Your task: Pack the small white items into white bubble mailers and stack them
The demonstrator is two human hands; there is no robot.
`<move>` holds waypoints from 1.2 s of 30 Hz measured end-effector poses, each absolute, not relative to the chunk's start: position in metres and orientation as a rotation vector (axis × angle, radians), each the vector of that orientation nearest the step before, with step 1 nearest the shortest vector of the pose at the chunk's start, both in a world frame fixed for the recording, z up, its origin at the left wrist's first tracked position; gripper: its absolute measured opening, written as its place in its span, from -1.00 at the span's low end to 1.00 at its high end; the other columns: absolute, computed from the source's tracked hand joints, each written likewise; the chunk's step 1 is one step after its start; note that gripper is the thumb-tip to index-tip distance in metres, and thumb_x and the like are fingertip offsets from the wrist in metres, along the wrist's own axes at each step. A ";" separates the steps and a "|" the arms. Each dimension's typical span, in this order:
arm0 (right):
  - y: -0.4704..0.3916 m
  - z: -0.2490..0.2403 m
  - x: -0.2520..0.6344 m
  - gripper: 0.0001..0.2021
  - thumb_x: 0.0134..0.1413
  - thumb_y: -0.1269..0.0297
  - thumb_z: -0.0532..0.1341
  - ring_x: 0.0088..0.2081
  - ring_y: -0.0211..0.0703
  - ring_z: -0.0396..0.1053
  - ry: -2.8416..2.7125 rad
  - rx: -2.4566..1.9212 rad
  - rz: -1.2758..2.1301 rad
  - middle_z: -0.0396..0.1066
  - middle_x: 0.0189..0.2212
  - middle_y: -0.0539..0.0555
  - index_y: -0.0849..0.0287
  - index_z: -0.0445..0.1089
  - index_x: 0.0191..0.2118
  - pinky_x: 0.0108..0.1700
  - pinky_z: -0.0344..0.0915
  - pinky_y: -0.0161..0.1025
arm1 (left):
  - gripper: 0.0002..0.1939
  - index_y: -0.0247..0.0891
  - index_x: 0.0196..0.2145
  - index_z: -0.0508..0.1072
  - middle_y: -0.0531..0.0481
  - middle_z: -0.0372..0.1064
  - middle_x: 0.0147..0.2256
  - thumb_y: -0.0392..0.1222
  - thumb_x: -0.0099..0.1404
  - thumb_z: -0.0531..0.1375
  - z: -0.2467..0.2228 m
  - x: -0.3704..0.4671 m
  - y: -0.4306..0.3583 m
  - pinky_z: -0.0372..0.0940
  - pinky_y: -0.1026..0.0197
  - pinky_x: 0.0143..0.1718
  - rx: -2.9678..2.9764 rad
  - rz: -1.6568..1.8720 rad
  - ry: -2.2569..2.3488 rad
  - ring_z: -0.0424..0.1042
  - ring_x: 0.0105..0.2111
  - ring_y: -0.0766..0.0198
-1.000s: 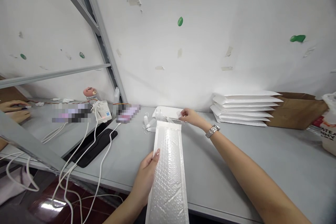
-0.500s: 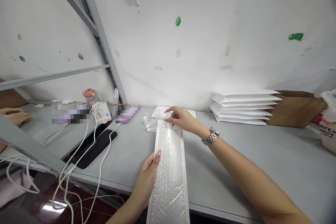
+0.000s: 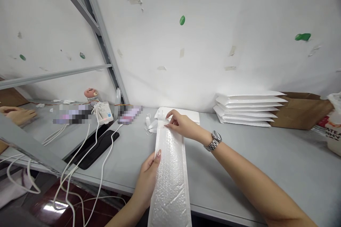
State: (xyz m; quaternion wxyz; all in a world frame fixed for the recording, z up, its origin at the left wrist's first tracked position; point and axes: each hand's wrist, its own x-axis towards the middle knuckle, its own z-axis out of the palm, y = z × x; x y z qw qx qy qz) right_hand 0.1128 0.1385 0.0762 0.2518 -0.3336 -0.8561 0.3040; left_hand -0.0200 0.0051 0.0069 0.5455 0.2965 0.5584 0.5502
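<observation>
We've got the bubble mailer (image 3: 170, 173) at lower ctr of frame, long axis approx. vertical, from bottom edge up to just below mid-frame. Our L hand (image 3: 146, 175) grips its left edge partway up, thumb on top. Our R hand (image 3: 181, 123) is nearer the upper end, fingertips right at it, so the mailer's length runs down-frame from them. R thumb & forefinger are narrow; can't tell if anything thin's betw. them. Small white cable (image 3: 153, 125) lies just left of that end.
</observation>
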 end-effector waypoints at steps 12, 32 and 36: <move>0.137 0.086 0.117 -0.50 0.08 -0.16 -0.01 -0.59 -0.38 -0.18 -2.612 -0.897 1.060 -0.14 -0.62 -0.12 0.15 -0.07 -0.61 -0.57 -0.18 -0.33 | -0.49 -0.25 -0.12 0.46 0.03 0.46 -0.48 0.15 0.09 0.20 0.009 -0.016 0.004 0.21 0.33 -0.46 0.712 1.265 1.231 0.38 -0.49 0.28; 0.123 0.063 0.159 -0.56 -0.01 -0.14 0.13 -0.38 -0.22 0.27 -1.899 -0.885 1.589 0.35 -0.42 0.05 0.21 0.42 -0.36 -0.33 0.23 -0.26 | -0.60 -0.25 -0.29 0.52 0.00 0.51 -0.41 0.11 0.01 0.27 0.014 -0.012 -0.003 0.27 0.30 -0.33 0.607 1.265 1.141 0.45 -0.36 0.21; 0.107 0.067 0.163 -0.64 0.06 -0.05 0.12 -0.46 -0.25 0.23 -2.085 -0.922 1.358 0.34 -0.49 -0.01 0.15 0.44 -0.37 -0.38 0.20 -0.25 | -0.63 -0.26 -0.31 0.52 0.01 0.49 -0.46 0.08 0.03 0.27 0.014 -0.011 -0.003 0.26 0.29 -0.39 0.611 1.179 1.114 0.44 -0.43 0.23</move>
